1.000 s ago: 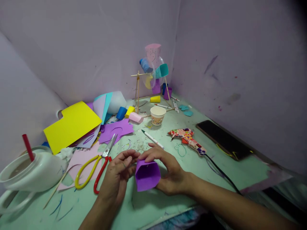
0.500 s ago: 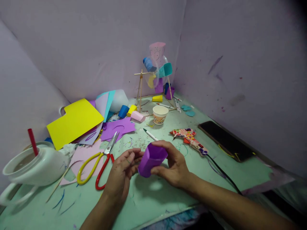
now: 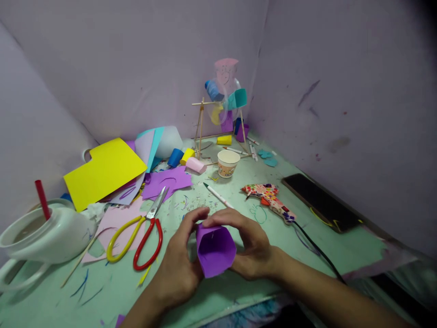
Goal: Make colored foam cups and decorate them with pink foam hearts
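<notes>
A purple paper cup is held between both hands, its open mouth facing the camera. My left hand curves around the cup's left side, the fingertips near its upper edge. From the right, my right hand grips it, fingers over the top and thumb hidden behind. A white marker with a green tip lies just beyond the hands. Scissors with one yellow and one red handle rest to the left. A floral glue gun lies to the right.
A printed paper cup stands mid-table. Behind it is a stick frame carrying a wheel of coloured cups. Yellow paper and a white pot with a red stick are at left, a phone at right.
The purple cup has turned so its opening faces the camera and sits slightly lower. My left hand, apart from the cup before, has closed around it. My right hand still grips it.
</notes>
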A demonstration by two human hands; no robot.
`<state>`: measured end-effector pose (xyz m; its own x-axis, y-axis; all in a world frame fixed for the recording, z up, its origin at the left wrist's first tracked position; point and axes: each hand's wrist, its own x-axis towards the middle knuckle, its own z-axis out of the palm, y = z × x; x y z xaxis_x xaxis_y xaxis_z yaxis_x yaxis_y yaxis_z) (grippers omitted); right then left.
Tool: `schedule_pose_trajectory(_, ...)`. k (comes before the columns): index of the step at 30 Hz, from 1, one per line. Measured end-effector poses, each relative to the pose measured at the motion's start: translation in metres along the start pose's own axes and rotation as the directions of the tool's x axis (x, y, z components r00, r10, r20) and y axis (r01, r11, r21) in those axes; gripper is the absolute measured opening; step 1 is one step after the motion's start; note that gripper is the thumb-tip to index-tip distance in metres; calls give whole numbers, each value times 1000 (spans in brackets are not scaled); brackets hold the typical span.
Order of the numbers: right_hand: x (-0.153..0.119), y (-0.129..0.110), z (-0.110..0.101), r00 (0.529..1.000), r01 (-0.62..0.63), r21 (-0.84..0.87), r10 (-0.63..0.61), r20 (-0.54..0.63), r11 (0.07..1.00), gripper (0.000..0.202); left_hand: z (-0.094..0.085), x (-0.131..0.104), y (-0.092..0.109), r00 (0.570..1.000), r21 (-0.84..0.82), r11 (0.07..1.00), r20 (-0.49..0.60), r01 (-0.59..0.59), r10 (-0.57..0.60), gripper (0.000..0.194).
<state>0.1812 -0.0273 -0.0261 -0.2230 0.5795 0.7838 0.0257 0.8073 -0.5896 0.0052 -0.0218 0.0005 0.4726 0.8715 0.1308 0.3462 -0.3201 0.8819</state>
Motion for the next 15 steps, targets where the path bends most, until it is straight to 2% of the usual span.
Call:
schedule_pose_trajectory(3,1,-1,-1,1000,-2,-18,2,-12,1000,69,0,-3,-2,997,55,996,-13,-77,77,59)
schedule_pose_trajectory(9,0,-1,-1,1000,-2,-18,2,-6,1000,70,4,-1,-1,990,47,993,-88,-110,114,55)
schedule_pose_trajectory(11,-1,-1,-2,1000,-1,-12,2,5,1000,73,4,0,1,993,-60,997,-111,-52,45,54)
schedule_pose_trajectory(13,-2,0,-3,999,-45,-12,45,-7,999,81,3,2,1,991,-298,953,-103,53,-88,50)
schedule_pose_trajectory(15,-3,1,-4,989,-136,6,136,-53,991,91,0,4,1,966,-602,784,-78,153,-248,44)
